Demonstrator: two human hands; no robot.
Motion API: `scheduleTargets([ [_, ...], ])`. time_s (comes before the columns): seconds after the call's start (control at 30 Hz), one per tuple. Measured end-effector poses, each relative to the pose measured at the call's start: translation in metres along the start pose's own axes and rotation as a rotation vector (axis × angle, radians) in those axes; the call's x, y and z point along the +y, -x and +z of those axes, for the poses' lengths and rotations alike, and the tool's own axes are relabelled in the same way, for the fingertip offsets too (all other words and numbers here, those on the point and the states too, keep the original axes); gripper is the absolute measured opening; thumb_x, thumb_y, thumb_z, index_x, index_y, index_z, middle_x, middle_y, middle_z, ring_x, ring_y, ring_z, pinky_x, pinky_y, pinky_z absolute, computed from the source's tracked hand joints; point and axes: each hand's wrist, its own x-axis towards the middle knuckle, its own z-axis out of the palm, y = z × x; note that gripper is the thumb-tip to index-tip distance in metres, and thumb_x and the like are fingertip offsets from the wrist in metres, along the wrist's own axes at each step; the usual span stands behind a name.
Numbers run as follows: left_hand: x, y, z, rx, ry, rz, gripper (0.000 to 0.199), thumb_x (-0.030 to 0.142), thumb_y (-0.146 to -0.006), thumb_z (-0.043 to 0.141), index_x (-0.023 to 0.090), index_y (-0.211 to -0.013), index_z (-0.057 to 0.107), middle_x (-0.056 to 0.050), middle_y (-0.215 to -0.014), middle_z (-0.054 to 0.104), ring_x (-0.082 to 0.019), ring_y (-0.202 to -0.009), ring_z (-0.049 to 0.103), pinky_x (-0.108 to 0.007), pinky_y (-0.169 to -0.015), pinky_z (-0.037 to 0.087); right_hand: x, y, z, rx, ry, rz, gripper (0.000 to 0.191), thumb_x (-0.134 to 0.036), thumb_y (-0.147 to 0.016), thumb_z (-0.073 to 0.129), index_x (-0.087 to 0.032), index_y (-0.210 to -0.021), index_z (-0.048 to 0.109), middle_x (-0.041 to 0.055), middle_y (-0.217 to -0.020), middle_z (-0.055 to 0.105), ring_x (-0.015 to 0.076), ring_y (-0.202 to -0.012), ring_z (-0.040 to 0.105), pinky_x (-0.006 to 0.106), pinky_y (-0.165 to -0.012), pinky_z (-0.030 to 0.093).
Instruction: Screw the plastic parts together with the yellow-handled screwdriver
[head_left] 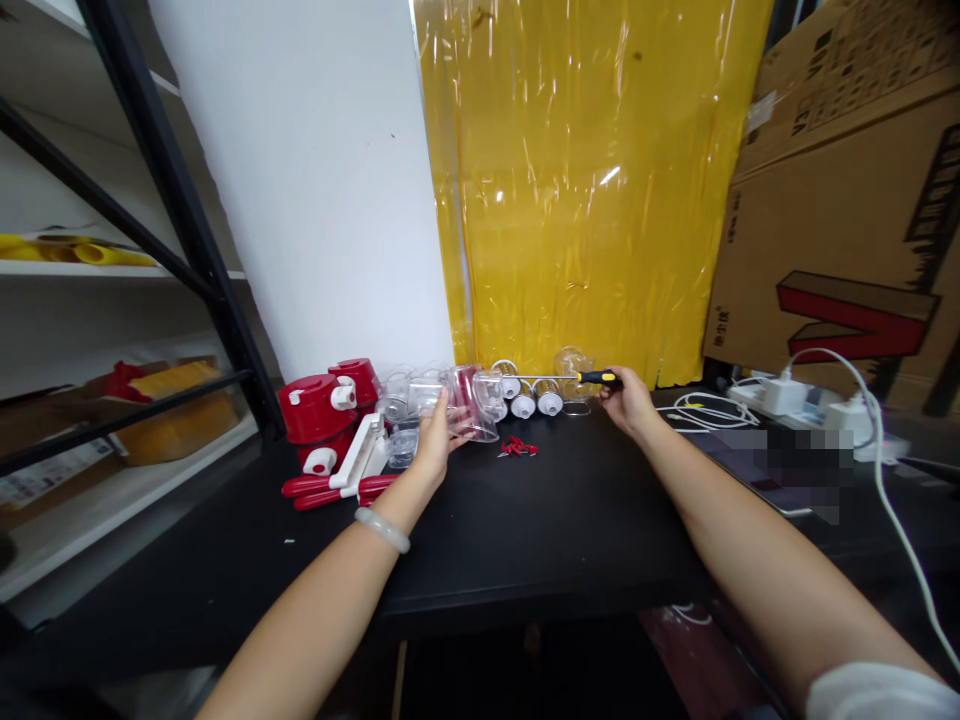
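My left hand (433, 442) is closed around a clear plastic cup-like part (480, 415) with a dark red band, held on its side above the black table. In my right hand (628, 402) is a screwdriver (598, 378) with a black and yellow handle. Its thin shaft points left, and the tip ends close to the clear parts; whether it touches one I cannot tell. Small red pieces with metal tips (517, 447) lie between my hands. Behind them are several clear cylinders with white ends (550, 402) and another clear cup (573, 365).
Red round housings (307, 408) and a white frame with red legs (364, 460) stand left of my left hand. White cables (701, 410), chargers (784, 393) and a partly blurred dark flat device (739, 470) are on the right. A cardboard box (840, 220) stands behind.
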Motion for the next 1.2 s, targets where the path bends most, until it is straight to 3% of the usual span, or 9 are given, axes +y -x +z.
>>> scheduleTargets([
  [0.17,-0.0003,0.0004,0.0001,-0.007,-0.009,-0.001,0.042,0.055,-0.093,0.059,0.015,-0.104,0.061,-0.011,-0.094,0.072,-0.016,-0.068,0.071,-0.026,-0.057,0.059,0.0007,-0.0013,-0.0001,0.014,-0.032,0.027,0.027,-0.039,-0.078,0.073,-0.023,-0.077,0.05,-0.0068,-0.054,0.052,0.0083,-0.044,0.045,0.021,-0.044,0.044],
  [0.33,-0.0011,-0.0011,-0.0005,0.0,-0.002,-0.003,0.044,0.055,-0.094,0.058,0.015,-0.113,0.06,-0.011,-0.097,0.072,-0.017,-0.07,0.072,-0.027,-0.058,0.059,0.0025,0.0008,0.0003,0.034,0.072,-0.012,0.039,-0.058,-0.083,0.069,-0.025,-0.078,0.049,-0.0117,-0.041,0.034,0.0077,-0.033,0.032,0.022,-0.041,0.044],
  [0.6,-0.0005,-0.0005,-0.0002,0.002,0.008,-0.006,0.044,0.052,-0.095,0.058,0.016,-0.12,0.058,-0.011,-0.097,0.072,-0.017,-0.068,0.072,-0.026,-0.057,0.059,-0.0018,0.0023,0.0028,0.035,-0.044,0.07,0.02,-0.031,-0.085,0.065,-0.023,-0.073,0.051,-0.0066,-0.048,0.046,0.0085,-0.042,0.043,0.021,-0.045,0.046],
  [0.77,-0.0018,-0.0014,-0.0005,-0.012,0.001,-0.006,0.038,0.049,-0.098,0.054,0.013,-0.109,0.06,-0.012,-0.096,0.072,-0.016,-0.068,0.071,-0.026,-0.056,0.059,-0.0042,0.0035,0.0027,0.025,-0.081,0.094,0.021,-0.035,-0.087,0.062,-0.022,-0.074,0.053,-0.0043,-0.052,0.051,0.0092,-0.044,0.047,0.021,-0.045,0.047],
  [0.93,-0.0009,-0.0021,-0.0002,0.003,0.011,-0.002,0.038,0.05,-0.096,0.056,0.014,-0.108,0.06,-0.011,-0.097,0.072,-0.017,-0.067,0.071,-0.026,-0.055,0.058,0.0,0.0026,0.002,0.046,0.032,0.034,0.035,-0.054,-0.089,0.062,-0.024,-0.075,0.05,-0.0103,-0.04,0.034,0.0082,-0.034,0.034,0.022,-0.043,0.045],
  [1.2,0.0008,0.0003,0.0007,0.019,0.004,-0.005,0.036,0.051,-0.097,0.055,0.015,-0.103,0.059,-0.011,-0.095,0.072,-0.016,-0.067,0.071,-0.025,-0.054,0.057,0.0003,-0.001,0.0004,0.03,-0.021,0.075,0.02,-0.033,-0.084,0.065,-0.023,-0.073,0.051,-0.0073,-0.049,0.045,0.0085,-0.041,0.041,0.022,-0.045,0.047],
])
